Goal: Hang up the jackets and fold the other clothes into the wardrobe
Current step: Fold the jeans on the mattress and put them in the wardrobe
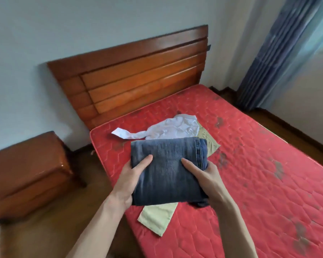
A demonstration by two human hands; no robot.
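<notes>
Folded jeans (168, 170) gripped from both sides — left hand (128, 183) on the left edge, right hand (206, 181) on the right, thumbs laid flat on top, fingers hidden underneath and presumably curled beneath the bundle. Held level over the near left edge of the bed (250, 164), close to the headboard end; whether lifted clear or just resting on the cloth below cannot be told. Two-sided grip probably chosen to keep the folds from slipping open during a carry (hem stitching stacked neatly at the right side, so the fold looks finished).

Beneath the jeans, a pale green garment (157, 218) lying flat, one end poking over the bed's left edge, another corner showing at the right of the bundle. Just beyond, nearer the headboard (134, 77), a crumpled white shirt (175, 127) with one sleeve trailing toward the left edge — both apparently not yet folded.

Plenty of bare mattress toward the right edge and the foot. Nightstand (26, 172) on the floor off the bed's left side, curtain (280, 53) past the far right corner. No wardrobe in view — likely a turn away from the bed needed to reach it, with the nightstand corner worth avoiding.
</notes>
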